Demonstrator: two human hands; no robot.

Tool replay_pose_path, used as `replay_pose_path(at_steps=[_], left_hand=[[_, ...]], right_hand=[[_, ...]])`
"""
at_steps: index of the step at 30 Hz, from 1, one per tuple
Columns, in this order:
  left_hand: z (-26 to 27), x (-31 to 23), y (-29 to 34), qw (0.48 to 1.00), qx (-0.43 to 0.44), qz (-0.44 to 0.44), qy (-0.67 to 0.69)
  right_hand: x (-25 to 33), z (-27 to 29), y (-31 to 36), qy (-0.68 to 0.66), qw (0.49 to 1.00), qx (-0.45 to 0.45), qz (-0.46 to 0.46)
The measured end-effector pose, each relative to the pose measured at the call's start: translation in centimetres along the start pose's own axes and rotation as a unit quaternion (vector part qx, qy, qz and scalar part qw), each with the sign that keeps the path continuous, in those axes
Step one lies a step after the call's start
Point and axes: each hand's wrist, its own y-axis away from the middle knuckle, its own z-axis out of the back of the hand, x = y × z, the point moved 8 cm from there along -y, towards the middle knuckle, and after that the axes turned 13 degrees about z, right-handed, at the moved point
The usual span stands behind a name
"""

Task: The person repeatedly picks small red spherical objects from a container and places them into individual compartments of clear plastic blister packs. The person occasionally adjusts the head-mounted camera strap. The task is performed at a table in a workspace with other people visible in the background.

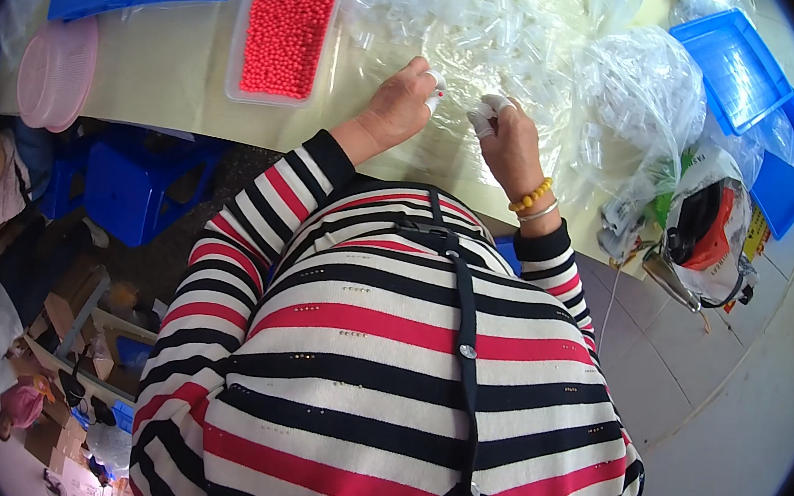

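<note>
The left hand (401, 106) pinches a red bead (440, 94) near the right hand (510, 146), whose curled grip's closure and contents are unclear; light pressure seems best.

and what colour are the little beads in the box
The beads are bright red, showing best in the head view.

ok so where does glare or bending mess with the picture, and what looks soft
Head view: bright glints on the clear plastic bag wash out detail; head view: a black rim rounds off the frame, and the tiled floor has a curved edge at right; head view: the red beads look distinct, but the cardboard boxes at lower left look dimmer and softer.
</note>
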Motion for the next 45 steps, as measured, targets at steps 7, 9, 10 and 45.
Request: replay_pose_path(at_steps=[7,9,10,45], left_hand=[[-2.0,0.1,0.0,0.995,0.059,0.005,-0.075],[-2.1,-0.1,0.0,0.994,0.067,0.006,-0.081],[-2.1,-0.1,0.0,0.994,0.071,0.006,-0.084],[5.0,1.8,-2.4,0.908,-0.082,0.096,-0.4]], right_hand=[[1.3,-1.5,-1.1,0.033,0.996,0.046,0.073],[2.1,-2.1,-1.4,0.059,0.991,0.063,0.1],[2.3,-2.4,-1.7,0.093,0.986,0.085,0.11],[-8.8,15.3,5.7,0.253,0.945,-0.176,-0.105]])
